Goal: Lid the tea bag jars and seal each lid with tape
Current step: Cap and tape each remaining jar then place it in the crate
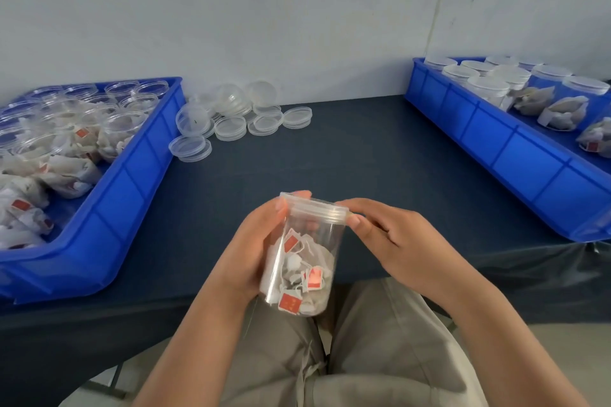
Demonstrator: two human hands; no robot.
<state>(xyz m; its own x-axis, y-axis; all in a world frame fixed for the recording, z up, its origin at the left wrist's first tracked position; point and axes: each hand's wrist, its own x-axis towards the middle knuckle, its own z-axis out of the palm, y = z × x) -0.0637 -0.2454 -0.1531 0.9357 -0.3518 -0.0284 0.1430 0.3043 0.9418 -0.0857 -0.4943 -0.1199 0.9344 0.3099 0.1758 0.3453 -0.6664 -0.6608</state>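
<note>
While the left hand (254, 251) curls its fingers round the clear plastic jar of red-tagged tea bags (304, 268) above the lap, the right hand (386, 235), fingertips pinching the translucent round lid (314, 208), should probably press evenly round the seam so the tape lies flat.

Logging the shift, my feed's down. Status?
Left grip holds the tea bag jar. Right grip pinches its lid. Nothing blocking.

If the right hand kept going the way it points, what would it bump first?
The lid of the jar in the left hand; the right hand seems to pinch its edge.
</note>
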